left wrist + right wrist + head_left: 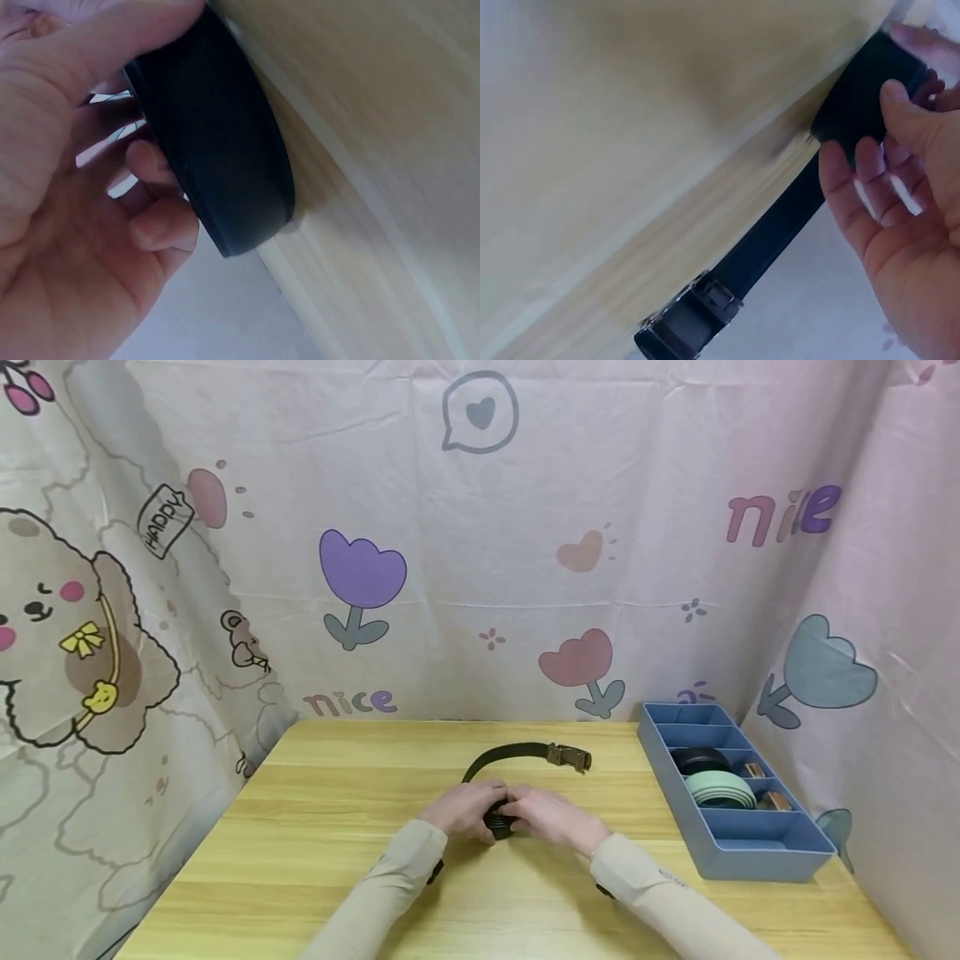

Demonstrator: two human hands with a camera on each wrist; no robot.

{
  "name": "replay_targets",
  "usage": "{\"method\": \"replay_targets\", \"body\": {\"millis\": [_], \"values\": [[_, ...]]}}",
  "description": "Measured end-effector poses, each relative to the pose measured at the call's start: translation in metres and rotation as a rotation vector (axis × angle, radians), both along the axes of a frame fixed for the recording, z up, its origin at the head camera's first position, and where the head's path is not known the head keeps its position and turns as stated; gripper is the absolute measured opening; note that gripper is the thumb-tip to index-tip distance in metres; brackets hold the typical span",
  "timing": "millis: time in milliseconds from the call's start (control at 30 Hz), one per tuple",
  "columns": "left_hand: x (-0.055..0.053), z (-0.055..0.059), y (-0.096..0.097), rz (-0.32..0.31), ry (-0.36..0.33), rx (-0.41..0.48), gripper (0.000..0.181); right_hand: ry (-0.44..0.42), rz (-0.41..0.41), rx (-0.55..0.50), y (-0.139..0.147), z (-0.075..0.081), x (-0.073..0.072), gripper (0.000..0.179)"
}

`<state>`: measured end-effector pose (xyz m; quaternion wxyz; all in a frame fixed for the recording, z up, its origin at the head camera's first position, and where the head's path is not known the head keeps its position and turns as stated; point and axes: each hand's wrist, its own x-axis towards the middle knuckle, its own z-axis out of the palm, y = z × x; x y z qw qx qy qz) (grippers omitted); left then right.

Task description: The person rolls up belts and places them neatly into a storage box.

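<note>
A black belt point(498, 820) is partly rolled into a coil near the middle of the table. Its loose end point(510, 751) curves away behind the hands to a metal buckle point(570, 757). My left hand point(467, 810) grips the coil from the left, its thumb lying along the outer side in the left wrist view. From the right, my right hand point(553, 817) holds the same coil between thumb and fingers. The right wrist view shows the strap point(780, 225) running from the coil to the buckle point(688, 319). The coil's inner turns are mostly hidden by fingers.
A blue divided box point(768, 865) stands at the table's right side. Its compartments hold a black rolled belt point(700, 760), a pale green rolled belt point(720, 788) and brownish buckle-like pieces point(776, 801). A patterned curtain point(480, 527) hangs behind the wooden table point(337, 827).
</note>
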<state>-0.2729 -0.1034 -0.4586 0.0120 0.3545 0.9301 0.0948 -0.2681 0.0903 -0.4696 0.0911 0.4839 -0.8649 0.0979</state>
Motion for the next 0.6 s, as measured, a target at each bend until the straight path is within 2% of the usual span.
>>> {"method": "replay_targets", "body": {"millis": [167,333,500,600], "values": [[-0.0019,-0.0016,0.0027,0.044,0.016,0.042,0.048,0.009,-0.038,0.007,-0.0036,-0.0028,0.0040,0.018],[-0.0006,-0.0049,0.0042,0.104,0.062,0.026,0.054,0.021,-0.059,0.012,-0.0059,-0.0036,0.0063,0.024],[-0.0008,-0.0028,-0.0009,0.086,0.012,-0.013,0.056,0.030,-0.034,0.017,-0.0036,-0.0016,0.0039,0.027],[-0.0034,-0.0003,-0.0026,0.067,-0.014,-0.005,0.057,0.058,-0.040,0.028,-0.0023,-0.0014,0.0024,0.024]]}}
